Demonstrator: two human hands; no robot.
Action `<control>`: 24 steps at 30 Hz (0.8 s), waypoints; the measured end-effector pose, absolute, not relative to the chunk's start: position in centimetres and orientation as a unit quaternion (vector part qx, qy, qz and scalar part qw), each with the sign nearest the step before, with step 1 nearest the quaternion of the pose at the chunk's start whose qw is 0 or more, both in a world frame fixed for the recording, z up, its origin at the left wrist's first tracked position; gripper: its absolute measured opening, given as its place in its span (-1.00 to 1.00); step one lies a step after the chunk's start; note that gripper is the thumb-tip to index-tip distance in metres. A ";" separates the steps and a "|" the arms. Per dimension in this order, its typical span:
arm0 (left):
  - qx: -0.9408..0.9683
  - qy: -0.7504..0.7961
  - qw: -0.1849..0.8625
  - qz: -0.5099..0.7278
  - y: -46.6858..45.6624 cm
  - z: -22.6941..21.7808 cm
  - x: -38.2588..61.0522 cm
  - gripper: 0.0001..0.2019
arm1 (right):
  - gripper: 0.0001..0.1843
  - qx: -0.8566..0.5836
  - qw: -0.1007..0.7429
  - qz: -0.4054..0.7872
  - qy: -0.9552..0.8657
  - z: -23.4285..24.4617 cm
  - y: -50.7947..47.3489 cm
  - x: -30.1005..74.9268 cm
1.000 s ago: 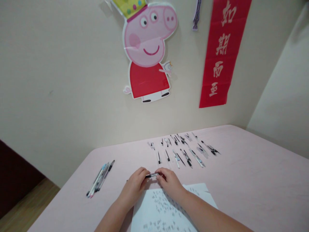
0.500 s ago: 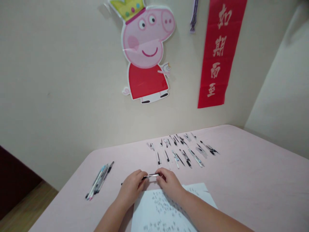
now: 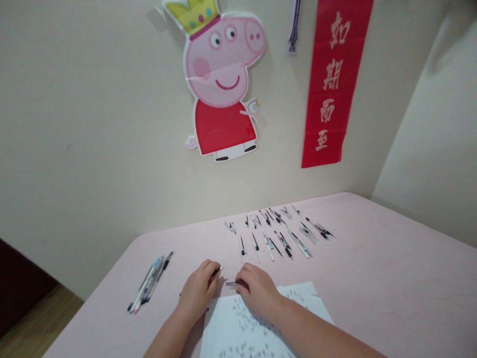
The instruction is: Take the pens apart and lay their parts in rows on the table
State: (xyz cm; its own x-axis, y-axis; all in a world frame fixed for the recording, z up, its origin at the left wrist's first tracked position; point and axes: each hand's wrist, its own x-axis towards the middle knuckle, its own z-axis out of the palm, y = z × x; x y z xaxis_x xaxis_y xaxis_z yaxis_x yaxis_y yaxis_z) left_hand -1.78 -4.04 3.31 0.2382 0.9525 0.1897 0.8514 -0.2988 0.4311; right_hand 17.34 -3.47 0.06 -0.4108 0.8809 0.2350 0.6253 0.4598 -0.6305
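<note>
My left hand is closed around a dark pen, whose pale, pointed tip sticks out past the fingers to the right. My right hand pinches a slim pen part, dark and partly clear, which points left. Whether that part is a cap or a piece of barrel I cannot tell. A small gap separates the two pieces. Under my right forearm lies a white sheet of paper with handwriting, its top edge just below both hands.
Several whole pens lie bundled on the left of the pink-covered table. Beyond my hands, pen parts are spread in two rough rows toward the wall. A pig cutout and a red banner hang on the wall.
The pen spanning both hands has come apart. My left hand keeps the piece with the pointed tip; my right holds the other, slightly lower. The view has shifted a little.
</note>
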 end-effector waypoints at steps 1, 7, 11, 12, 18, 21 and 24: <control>0.780 0.575 0.124 0.214 -4.1 3.3 -1.7 -0.81 | -0.90 -0.467 0.275 0.228 -0.809 0.0 -3.5 17.3; 0.792 0.545 0.164 0.224 -4.2 3.1 -1.0 -0.84 | -0.79 -0.486 0.322 0.259 -0.770 0.1 -3.3 17.4; 0.799 0.524 0.189 0.225 -4.3 2.9 -0.5 -0.89 | -0.73 -0.484 0.350 0.280 -0.751 0.3 -3.3 17.5; 0.800 0.521 0.194 0.223 -4.4 2.9 -0.4 -0.91 | -0.71 -0.478 0.350 0.283 -0.754 0.3 -3.3 17.6; 0.811 0.505 0.208 0.209 -4.7 2.6 0.1 -0.87 | -0.94 -0.429 0.328 0.268 -0.798 0.5 -3.3 17.7; 0.817 0.499 0.206 0.203 -4.7 2.5 0.2 -0.85 | -0.86 -0.411 0.326 0.258 -0.812 0.2 -3.1 17.6; 0.821 0.497 0.203 0.194 -4.8 2.6 0.2 -0.84 | -0.85 -0.410 0.336 0.257 -0.808 -0.1 -3.0 17.5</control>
